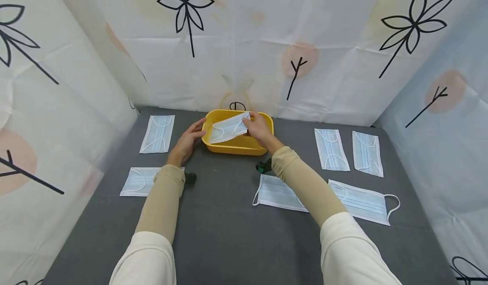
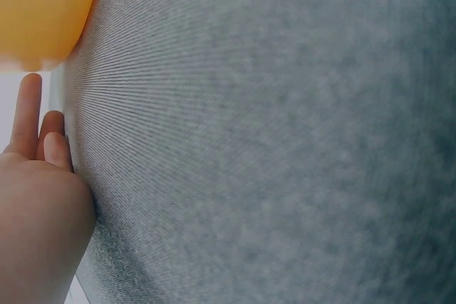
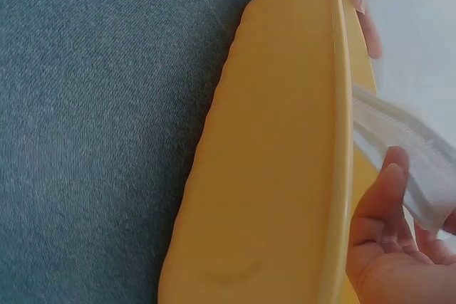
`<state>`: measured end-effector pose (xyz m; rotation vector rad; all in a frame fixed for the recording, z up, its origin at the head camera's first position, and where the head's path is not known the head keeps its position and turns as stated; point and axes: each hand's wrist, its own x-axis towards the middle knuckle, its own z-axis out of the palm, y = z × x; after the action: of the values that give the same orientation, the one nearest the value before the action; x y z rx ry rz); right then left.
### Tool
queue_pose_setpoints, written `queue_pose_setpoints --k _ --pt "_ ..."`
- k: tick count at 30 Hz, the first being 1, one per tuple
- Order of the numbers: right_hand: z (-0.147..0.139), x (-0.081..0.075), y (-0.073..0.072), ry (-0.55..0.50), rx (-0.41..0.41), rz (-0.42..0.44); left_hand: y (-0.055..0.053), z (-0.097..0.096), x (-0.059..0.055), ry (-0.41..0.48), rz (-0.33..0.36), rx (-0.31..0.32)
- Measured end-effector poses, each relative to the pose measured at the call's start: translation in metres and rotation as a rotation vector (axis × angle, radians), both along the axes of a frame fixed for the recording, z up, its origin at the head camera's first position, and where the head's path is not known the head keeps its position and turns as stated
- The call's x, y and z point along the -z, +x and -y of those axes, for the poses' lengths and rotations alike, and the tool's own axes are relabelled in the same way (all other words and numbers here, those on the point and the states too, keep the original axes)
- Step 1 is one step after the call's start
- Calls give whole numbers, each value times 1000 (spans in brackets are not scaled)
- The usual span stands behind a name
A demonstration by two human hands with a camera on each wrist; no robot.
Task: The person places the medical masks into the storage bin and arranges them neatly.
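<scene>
A yellow plastic basin (image 1: 238, 150) stands near the back of the table. My right hand (image 1: 260, 128) pinches the right end of a light-blue face mask (image 1: 228, 129) with white ear loops, holding it tilted over the basin. In the right wrist view, thumb and fingers of the right hand (image 3: 388, 247) grip the pale mask (image 3: 410, 140) behind the basin's rim. My left hand (image 1: 187, 144) touches the basin's left end, its fingers fairly straight. The left wrist view shows this hand (image 2: 43, 197) beside the yellow wall (image 2: 46, 12); its thumb is hidden there.
Two masks lie at the left, one upper (image 1: 157, 134) and one lower (image 1: 138, 182), partly under my left arm. At the right are two upright masks (image 1: 332, 149) (image 1: 367, 153) and two sideways ones (image 1: 280, 193) (image 1: 362, 202). Patterned white cloth (image 1: 244, 77) encloses the grey table (image 1: 236, 234).
</scene>
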<state>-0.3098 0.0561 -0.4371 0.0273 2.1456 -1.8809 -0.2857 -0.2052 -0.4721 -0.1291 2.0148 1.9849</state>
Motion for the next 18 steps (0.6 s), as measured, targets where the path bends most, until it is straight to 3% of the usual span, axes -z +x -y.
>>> queue_pose_setpoints --k 3,9,18 --pt "-2 -3 2 75 -57 -16 0 1 0 6 2 -2" --pt "-10 -10 8 351 -173 -63 1 0 -1 3 3 -9" --pt "-7 -15 18 575 -238 -174 1 0 -2 2 4 -9"
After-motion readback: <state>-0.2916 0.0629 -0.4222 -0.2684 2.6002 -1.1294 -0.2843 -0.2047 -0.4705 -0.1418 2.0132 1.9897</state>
